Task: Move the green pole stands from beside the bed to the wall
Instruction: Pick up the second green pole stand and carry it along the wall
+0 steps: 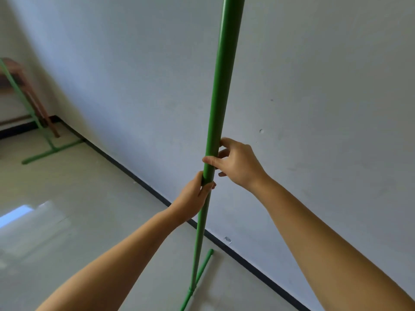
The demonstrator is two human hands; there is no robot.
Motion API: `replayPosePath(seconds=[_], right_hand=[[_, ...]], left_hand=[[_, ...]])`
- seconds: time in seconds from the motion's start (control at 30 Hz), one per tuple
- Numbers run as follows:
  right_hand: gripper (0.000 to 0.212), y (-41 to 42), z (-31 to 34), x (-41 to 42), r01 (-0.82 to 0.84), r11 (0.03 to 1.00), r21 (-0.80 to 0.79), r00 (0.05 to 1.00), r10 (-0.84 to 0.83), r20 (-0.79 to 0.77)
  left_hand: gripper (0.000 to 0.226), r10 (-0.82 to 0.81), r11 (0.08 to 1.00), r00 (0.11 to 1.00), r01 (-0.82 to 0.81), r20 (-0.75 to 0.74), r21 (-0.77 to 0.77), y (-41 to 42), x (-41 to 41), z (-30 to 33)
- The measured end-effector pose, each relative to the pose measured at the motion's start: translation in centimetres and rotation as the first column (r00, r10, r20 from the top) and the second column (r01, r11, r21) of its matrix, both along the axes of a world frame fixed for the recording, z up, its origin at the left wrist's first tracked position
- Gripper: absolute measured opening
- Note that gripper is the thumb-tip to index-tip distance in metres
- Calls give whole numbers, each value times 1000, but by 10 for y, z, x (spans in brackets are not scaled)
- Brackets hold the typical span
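A tall green pole stand (pixel 221 86) rises upright through the middle of the view, its crossbar foot (pixel 197 281) on the floor close to the white wall. My left hand (pixel 193 198) grips the pole from the left, just below my right hand (pixel 235 162), which holds it with thumb and fingers. A second green pole stand (pixel 24 102) stands at the far left by the wall corner, its foot (pixel 51 151) flat on the floor.
A white wall (pixel 314 86) with a black skirting strip (pixel 139 180) runs diagonally from upper left to lower right. A brown wooden piece of furniture (pixel 29 90) stands behind the far stand. The pale glossy floor (pixel 78 209) reflects a window.
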State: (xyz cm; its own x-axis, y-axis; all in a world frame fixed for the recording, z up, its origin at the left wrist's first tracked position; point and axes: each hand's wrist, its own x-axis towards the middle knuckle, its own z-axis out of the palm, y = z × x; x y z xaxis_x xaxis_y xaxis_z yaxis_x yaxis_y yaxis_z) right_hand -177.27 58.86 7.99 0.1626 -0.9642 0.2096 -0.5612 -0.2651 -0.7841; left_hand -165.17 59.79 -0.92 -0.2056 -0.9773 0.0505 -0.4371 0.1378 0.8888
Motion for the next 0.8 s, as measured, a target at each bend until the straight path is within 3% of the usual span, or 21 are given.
replayPosePath(seconds=[0.37,0.63,0.8], right_hand=[[34,-73,4,-45,-370,927,-66,928,367,-63],[40,-101,2,-59,-635,757,-153,773,623,-119],[42,-97,-3,-55,-689,708,-155,724,680,-115]], left_hand=[[22,271,962,963,-271,14,36,-34,-50,5],[9,631,772,774,-633,-58,-53,-26,-92,5],[9,716,696,696,-717,-52,-24,-21,-100,3]])
